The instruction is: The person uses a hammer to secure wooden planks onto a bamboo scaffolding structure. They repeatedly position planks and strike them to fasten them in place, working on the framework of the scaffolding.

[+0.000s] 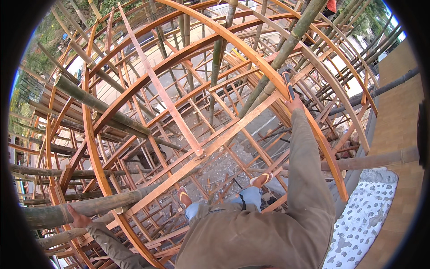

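My right hand [294,103] is closed round the grip of a hammer [290,83], black with orange on the handle. The hammer's dark head lies against a long timber beam [251,54], close to where a lighter plank [224,136] meets it. Over to the left, my left hand [80,218] grips a thick green-grey bamboo pole [96,204]; some of its fingers are hidden. The lighter plank runs diagonally between the two sides, in front of my body. A narrow reddish batten [161,89] reaches from the far side down to that plank's middle.
My sandalled feet [184,197] are on the thin wooden lattice [233,157], with rubble-strewn ground below. Bamboo posts [216,62] rise through the frame. A spotted white sheet [363,215] lies at right beside a tan panel [405,112]. Another person's red clothing [331,6] shows far off.
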`<state>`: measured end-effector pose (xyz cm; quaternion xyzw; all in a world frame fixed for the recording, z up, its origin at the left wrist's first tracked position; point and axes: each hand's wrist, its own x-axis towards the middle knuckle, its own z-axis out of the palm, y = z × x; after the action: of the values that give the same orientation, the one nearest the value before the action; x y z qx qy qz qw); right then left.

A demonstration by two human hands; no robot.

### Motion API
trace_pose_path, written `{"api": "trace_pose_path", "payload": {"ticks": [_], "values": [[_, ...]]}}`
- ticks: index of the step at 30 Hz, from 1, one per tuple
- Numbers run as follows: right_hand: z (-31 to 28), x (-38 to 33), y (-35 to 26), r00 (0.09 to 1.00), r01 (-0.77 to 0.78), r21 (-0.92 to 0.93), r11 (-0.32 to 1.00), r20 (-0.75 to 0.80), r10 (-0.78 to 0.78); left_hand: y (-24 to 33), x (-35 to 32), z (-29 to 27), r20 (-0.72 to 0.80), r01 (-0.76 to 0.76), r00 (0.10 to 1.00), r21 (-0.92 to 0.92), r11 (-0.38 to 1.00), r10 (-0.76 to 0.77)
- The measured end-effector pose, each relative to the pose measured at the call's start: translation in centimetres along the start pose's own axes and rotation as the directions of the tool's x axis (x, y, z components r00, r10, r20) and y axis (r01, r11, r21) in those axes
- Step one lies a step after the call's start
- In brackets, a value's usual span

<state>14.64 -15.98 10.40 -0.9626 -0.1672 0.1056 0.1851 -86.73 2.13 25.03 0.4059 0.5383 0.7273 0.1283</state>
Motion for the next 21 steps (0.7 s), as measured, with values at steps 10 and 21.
{"api": "trace_pose_path", "payload": {"ticks": [10,21], "values": [[12.5,-20.9,6.7,0.932,0.302,0.011,0.953,-0.210,-0.294,-3.0,2.1,-2.2,0.068,-0.095,0.994,0.106,0.990,0.088],[25.5,-37.1,22.8,0.741,-0.055,-0.133,0.990,0.659,0.130,-0.3,-0.1,0.0,0.007,0.069,0.998,-0.027,0.997,-0.068]]}}
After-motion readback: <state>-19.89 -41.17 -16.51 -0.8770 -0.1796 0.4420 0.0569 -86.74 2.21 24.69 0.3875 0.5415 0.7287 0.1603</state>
